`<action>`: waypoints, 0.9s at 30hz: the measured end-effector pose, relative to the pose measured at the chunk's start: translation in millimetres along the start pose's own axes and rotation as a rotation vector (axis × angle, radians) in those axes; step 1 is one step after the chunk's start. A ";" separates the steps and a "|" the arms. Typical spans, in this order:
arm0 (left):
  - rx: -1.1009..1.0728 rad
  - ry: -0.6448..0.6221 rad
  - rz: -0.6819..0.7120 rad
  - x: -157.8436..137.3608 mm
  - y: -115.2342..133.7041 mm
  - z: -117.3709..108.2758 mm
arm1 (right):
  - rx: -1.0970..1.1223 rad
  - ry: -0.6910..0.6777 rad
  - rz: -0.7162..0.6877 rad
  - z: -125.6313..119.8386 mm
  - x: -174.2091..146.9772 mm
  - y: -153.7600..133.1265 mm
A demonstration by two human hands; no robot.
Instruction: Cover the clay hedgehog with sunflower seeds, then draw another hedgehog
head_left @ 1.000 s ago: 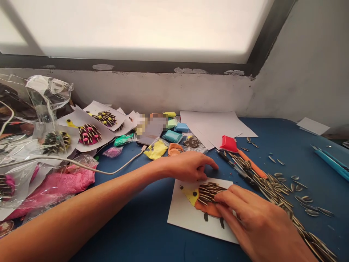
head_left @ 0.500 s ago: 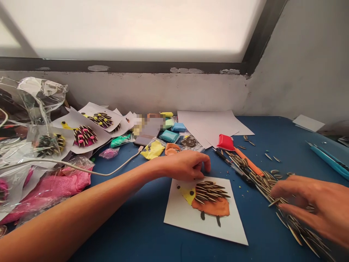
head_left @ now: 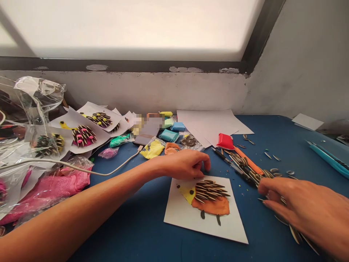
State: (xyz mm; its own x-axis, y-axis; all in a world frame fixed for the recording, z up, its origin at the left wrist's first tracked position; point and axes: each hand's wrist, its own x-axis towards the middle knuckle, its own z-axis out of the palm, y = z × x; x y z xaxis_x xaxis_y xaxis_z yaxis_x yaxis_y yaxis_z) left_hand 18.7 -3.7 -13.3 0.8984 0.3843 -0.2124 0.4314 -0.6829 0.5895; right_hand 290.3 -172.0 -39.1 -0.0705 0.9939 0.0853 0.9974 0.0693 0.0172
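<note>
A white card (head_left: 180, 216) lies on the table, bearing a clay hedgehog with a yellow face and an orange body (head_left: 218, 206). Rows of striped sunflower seeds (head_left: 211, 190) stick out of the upper back; the lower orange clay is bare. My left hand (head_left: 188, 163) rests on the card's top edge, its fingers curled and pressing there. At the right, my right hand (head_left: 300, 203) is over the left side of a heap of loose sunflower seeds (head_left: 249, 169). Its thumb and forefinger pinch a seed (head_left: 260, 199), whose tip pokes out. The hand covers part of the heap.
Beyond the card lie a red clay packet (head_left: 225, 142), a pen (head_left: 225, 157), blue packets (head_left: 169, 136) and white paper (head_left: 212, 122). Finished seed-covered cards (head_left: 95, 140), plastic bags (head_left: 54, 189) and a cable (head_left: 109, 174) crowd the left. A blue cutter (head_left: 329, 160) lies far right.
My right hand has shifted left across the seed heap, toward the card, with a seed at its fingertips. My left hand and the card have stayed in place.
</note>
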 end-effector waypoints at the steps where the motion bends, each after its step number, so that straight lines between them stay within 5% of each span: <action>1: 0.004 0.002 -0.001 0.0 0.2 0.1 | 0.000 0.023 -0.020 -1.2 1.6 -3.9; 11: -0.013 0.000 0.005 -0.1 -1.5 -0.1 | 0.165 0.062 0.047 -18.0 10.4 -37.2; 16: -0.021 -0.003 0.002 0.5 -3.0 0.6 | 0.339 0.230 -0.113 -15.5 14.9 -45.6; 27: -0.014 0.012 0.042 2.2 -7.2 2.2 | 0.401 0.214 -0.200 -16.1 10.6 -50.5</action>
State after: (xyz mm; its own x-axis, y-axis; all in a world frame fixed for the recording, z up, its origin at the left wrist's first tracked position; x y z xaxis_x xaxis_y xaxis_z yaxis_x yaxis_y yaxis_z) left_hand 17.7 0.7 -19.8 0.9147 0.3630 -0.1776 0.3920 -0.6900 0.6084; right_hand 239.0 -166.4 -23.0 -0.2194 0.9209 0.3223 0.8870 0.3259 -0.3272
